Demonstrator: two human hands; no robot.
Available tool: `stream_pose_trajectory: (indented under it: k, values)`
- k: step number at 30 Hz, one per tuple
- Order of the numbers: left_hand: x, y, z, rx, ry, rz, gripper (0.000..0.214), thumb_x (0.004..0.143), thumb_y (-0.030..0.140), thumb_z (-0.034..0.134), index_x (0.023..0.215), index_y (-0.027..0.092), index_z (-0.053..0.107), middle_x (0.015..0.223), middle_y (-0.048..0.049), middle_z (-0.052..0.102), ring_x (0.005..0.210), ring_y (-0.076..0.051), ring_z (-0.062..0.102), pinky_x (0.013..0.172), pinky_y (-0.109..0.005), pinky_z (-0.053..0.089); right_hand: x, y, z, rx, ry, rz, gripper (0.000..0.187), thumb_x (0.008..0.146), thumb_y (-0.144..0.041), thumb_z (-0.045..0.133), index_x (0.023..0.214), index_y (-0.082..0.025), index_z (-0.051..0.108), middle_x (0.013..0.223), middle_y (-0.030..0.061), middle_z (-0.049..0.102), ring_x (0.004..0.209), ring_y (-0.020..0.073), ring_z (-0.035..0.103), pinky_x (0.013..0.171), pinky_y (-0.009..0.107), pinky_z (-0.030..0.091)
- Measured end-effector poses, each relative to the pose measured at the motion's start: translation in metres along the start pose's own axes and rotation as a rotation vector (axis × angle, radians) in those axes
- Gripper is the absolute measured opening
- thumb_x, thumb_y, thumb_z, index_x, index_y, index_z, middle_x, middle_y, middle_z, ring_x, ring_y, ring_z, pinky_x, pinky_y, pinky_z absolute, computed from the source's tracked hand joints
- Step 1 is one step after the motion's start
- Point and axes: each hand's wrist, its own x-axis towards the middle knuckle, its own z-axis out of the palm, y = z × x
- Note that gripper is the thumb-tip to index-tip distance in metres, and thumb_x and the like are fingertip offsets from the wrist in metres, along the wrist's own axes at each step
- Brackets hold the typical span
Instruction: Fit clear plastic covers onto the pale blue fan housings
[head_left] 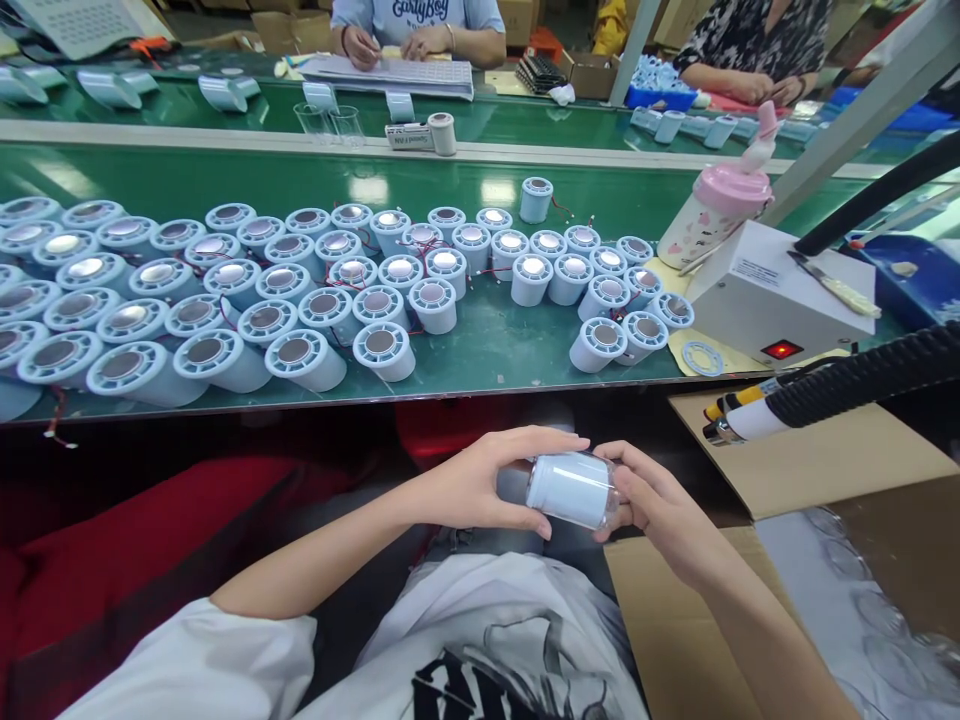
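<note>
A light-blue cylindrical housing [570, 488] lies tilted sideways in front of my lap, with a clear plastic cup [613, 492] around it. My left hand [504, 478] curves around its left end, fingers along the top and thumb below, with a gap at the palm. At the cup's right end, my right hand [645, 490] grips with bent fingers; some fingertips are hidden behind it. Beyond my hands, many similar light-blue housings [306, 360] with round metal tops and thin red wires stand on the green bench [480, 350].
At right are a grey box with a lit red switch [781, 349], a black hose with a white nozzle [750, 422], and a pink-lidded cup [716, 215]. An open carton [690, 620] holding clear cups sits low right. Two people work across the bench.
</note>
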Motion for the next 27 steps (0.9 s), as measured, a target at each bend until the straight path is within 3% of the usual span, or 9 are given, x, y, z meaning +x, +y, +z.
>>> stream_pose_trajectory:
  k: [12,17,22,25,27]
  values:
    - [0.001,-0.002,0.001,-0.083,-0.006,0.037,0.073,0.067,0.022,0.079,0.133,0.030,0.051,0.140,-0.0076,0.049,0.130,-0.027,0.045,0.106,-0.038,0.040,0.007,0.000,0.013,0.195,-0.008,0.157,0.047,0.080,-0.066,0.053,0.083,-0.019,0.050,0.052,-0.0021,0.061,0.037,0.0108,0.058,0.032,0.014,0.042]
    - [0.002,-0.005,0.001,-0.127,0.008,0.064,0.072,0.065,0.017,0.080,0.131,0.030,0.053,0.142,-0.0083,0.048,0.132,-0.028,0.043,0.105,-0.040,0.041,0.007,-0.006,0.015,0.259,-0.055,0.301,0.051,0.085,-0.065,0.043,0.084,-0.016,0.055,0.050,0.0036,0.064,0.031,0.0092,0.054,0.028,0.012,0.037]
    - [0.002,-0.004,0.004,-0.123,0.025,0.050,0.067,0.067,0.019,0.079,0.129,0.029,0.055,0.136,-0.0095,0.050,0.128,-0.028,0.046,0.096,-0.036,0.049,0.008,-0.008,0.017,0.299,-0.085,0.393,0.060,0.090,-0.064,0.031,0.068,-0.014,0.057,0.049,0.0049,0.062,0.030,0.0060,0.051,0.028,0.010,0.034]
    - [0.002,0.000,0.004,-0.123,0.045,-0.025,0.063,0.070,0.023,0.076,0.129,0.027,0.054,0.129,-0.0095,0.053,0.118,-0.026,0.053,0.089,-0.033,0.053,0.008,-0.001,0.015,0.249,-0.118,0.334,0.066,0.087,-0.072,0.027,0.078,-0.014,0.058,0.050,0.0035,0.060,0.031,0.0078,0.051,0.027,0.012,0.034]
    - [0.001,0.003,0.004,-0.154,0.044,-0.100,0.065,0.072,0.025,0.075,0.131,0.026,0.050,0.127,-0.0096,0.054,0.111,-0.025,0.057,0.087,-0.033,0.054,0.006,0.005,0.011,0.144,-0.067,0.135,0.067,0.083,-0.076,0.028,0.096,-0.016,0.056,0.063,0.0052,0.065,0.041,0.0126,0.059,0.032,0.017,0.043]
